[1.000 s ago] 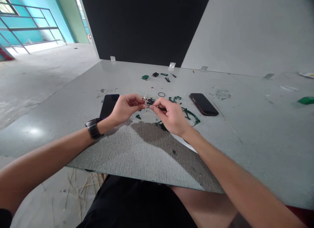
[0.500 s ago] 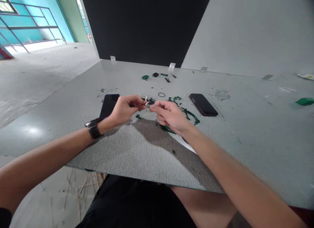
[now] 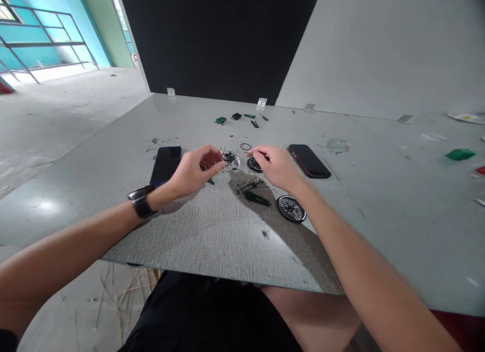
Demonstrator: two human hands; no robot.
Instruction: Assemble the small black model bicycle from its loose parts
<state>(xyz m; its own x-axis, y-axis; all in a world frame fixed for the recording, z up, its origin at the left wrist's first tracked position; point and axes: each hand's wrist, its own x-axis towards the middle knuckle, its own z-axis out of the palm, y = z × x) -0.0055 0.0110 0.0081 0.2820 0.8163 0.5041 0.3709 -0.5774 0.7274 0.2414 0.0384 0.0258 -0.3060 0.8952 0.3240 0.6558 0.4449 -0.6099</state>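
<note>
My left hand (image 3: 199, 166) has its thumb and fingers apart beside a small cluster of silver and black parts (image 3: 230, 159). Whether it touches them I cannot tell. Bent fingers and thumb are drawn close together on my right hand (image 3: 279, 166), just over a spoked toy wheel (image 3: 253, 163) that it partly covers. Anything inside these fingers is hidden. Below that hand, a second spoked wheel (image 3: 291, 209) lies flat near my wrist. Left of it, in my arm's shadow, rests a dark green flat piece (image 3: 256, 198). A thin black ring (image 3: 246, 146) lies between and beyond my hands.
One dark phone (image 3: 166, 164) lies left of my left hand, another phone (image 3: 309, 161) right of my right. Small green pieces (image 3: 221, 120) and a black piece (image 3: 236, 116) sit farther back. A black upright panel (image 3: 220, 44) bounds the table's rear. Another green piece (image 3: 460, 154) lies far right.
My hands, which met over a small silver part, have separated; the right moved rightward. Both spoked wheels now show. The curved green pieces near my right hand are no longer visible.
</note>
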